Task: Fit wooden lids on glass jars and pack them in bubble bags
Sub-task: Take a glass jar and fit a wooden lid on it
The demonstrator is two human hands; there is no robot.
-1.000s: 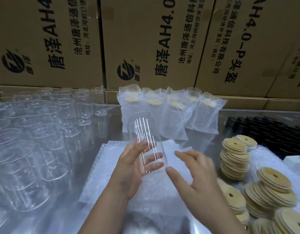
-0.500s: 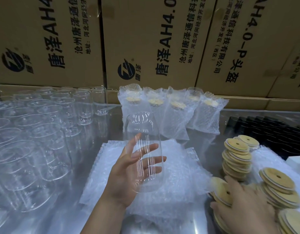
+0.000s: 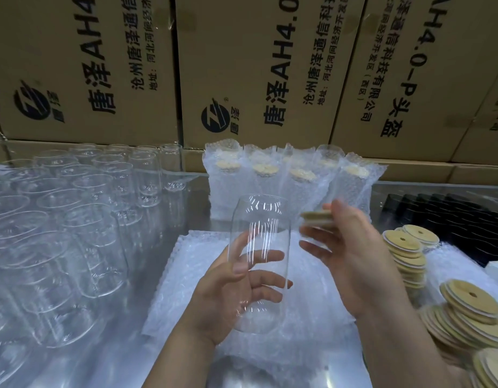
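My left hand (image 3: pixel 236 292) grips a clear glass jar (image 3: pixel 259 239) upright above a pile of bubble bags (image 3: pixel 192 275), its open mouth at the top. Just right of the jar's mouth, my right hand (image 3: pixel 351 264) pinches a round wooden lid (image 3: pixel 318 217), blurred by motion. Stacks of wooden lids (image 3: pixel 407 253) with centre holes lie at the right. Several packed jars in bubble bags (image 3: pixel 292 180) stand at the back of the table.
Many empty glass jars (image 3: pixel 74 219) crowd the left side of the shiny table. Printed cardboard boxes (image 3: pixel 242 68) form a wall behind. A dark tray (image 3: pixel 444 219) sits at the right rear, and more lid stacks (image 3: pixel 466 317) lie near the right front.
My right hand went to the lid stacks at the right, picked up a lid and brought it up beside the jar's mouth. My left hand has kept holding the jar.
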